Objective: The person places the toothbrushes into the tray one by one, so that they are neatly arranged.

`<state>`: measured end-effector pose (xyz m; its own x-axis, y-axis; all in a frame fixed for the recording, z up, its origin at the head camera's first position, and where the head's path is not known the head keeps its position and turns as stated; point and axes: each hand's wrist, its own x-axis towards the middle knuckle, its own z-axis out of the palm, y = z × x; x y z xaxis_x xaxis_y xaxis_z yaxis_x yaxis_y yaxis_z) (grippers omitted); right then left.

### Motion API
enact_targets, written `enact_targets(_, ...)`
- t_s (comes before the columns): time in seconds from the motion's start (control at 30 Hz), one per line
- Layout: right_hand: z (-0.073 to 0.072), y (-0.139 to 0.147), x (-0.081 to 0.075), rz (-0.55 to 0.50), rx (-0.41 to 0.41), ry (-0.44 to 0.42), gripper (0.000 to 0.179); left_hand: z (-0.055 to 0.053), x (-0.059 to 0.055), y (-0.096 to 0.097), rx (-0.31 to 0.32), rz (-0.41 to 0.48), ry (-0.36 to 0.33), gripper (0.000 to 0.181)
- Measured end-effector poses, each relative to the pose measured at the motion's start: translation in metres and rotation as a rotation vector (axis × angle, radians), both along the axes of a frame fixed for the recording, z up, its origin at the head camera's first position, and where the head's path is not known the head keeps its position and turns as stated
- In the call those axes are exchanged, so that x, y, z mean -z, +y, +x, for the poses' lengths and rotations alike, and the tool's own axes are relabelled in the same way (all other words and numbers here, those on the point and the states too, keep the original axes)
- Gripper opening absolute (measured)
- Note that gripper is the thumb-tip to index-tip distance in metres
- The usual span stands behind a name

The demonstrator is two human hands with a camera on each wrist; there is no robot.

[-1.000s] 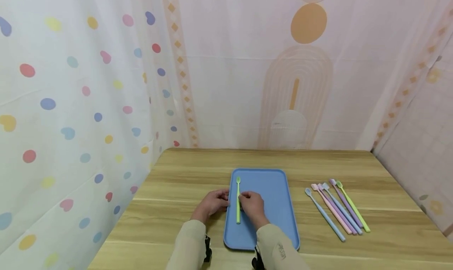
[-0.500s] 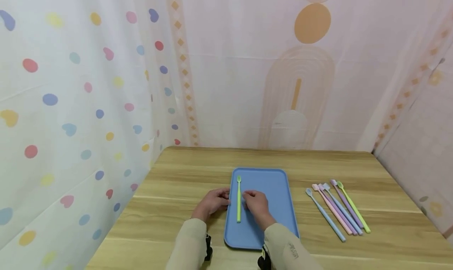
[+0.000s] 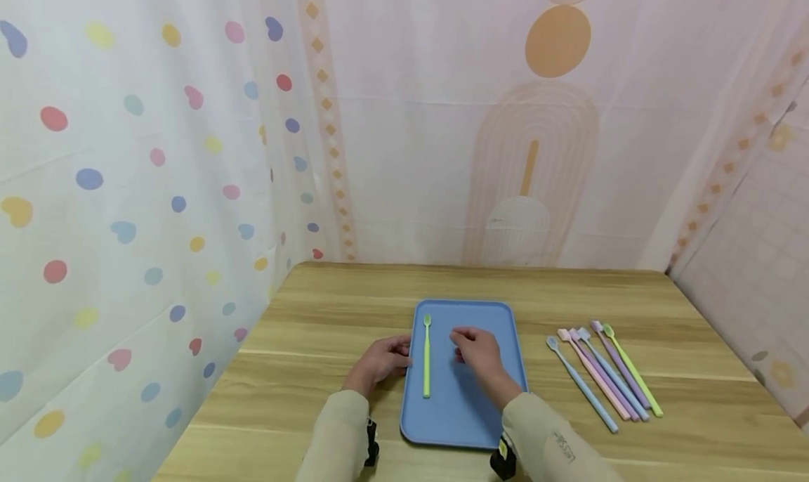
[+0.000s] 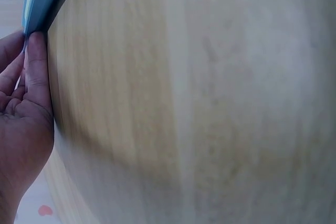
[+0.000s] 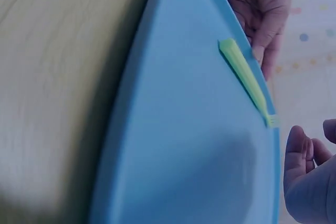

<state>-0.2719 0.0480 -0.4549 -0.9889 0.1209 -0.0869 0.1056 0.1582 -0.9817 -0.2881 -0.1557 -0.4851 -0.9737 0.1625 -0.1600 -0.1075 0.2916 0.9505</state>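
Observation:
A blue tray (image 3: 464, 426) lies on the wooden table, with a green toothbrush (image 3: 426, 369) lengthwise near its left edge, head at the far end. My left hand (image 3: 380, 359) touches the tray's left rim with its fingertips; in the left wrist view the hand (image 4: 29, 98) has its fairly straight digits against the outer wall. Over the middle of the tray is my right hand (image 3: 480, 352), fingers loosely bent and holding nothing. The right wrist view shows this hand (image 5: 310, 174) apart from the green toothbrush (image 5: 244, 74), thumb and fingers separated.
Right of the tray several toothbrushes lie side by side on the table (image 3: 354, 292): a blue one (image 3: 581, 383), a pink one (image 3: 597, 378), purple ones and a green one (image 3: 635, 373) among them. Patterned curtains (image 3: 404, 152) hang behind and to the sides.
My right hand has let go of the green toothbrush and moved right, away from it. The toothbrush stays on the tray. My left hand has stayed at the tray's rim.

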Motion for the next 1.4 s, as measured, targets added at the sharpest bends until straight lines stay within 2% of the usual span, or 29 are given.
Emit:
enact_targets(0.2,0.000,0.016,-0.007,0.008,-0.027,0.052,0.030,0.001,0.001,0.000,-0.001,-0.003,-0.009,0.051)
enact_targets(0.57,0.014,0.052,-0.025,0.057,-0.068,0.152,0.029,0.000,0.002,0.002,-0.009,0.028,0.001,0.052)
enact_targets(0.9,0.023,0.103,-0.033,0.107,-0.043,0.155,0.035,0.002,-0.001,0.004,-0.016,0.029,-0.010,0.052)
enact_targets(1.2,0.030,0.145,-0.030,0.184,-0.018,0.112,0.042,0.001,-0.001,0.004,-0.010,0.033,-0.014,0.051)
enact_targets(1.4,0.033,0.163,-0.027,0.238,0.016,0.104,0.042,0.001,-0.002,0.004,-0.013,0.022,-0.013,0.050)
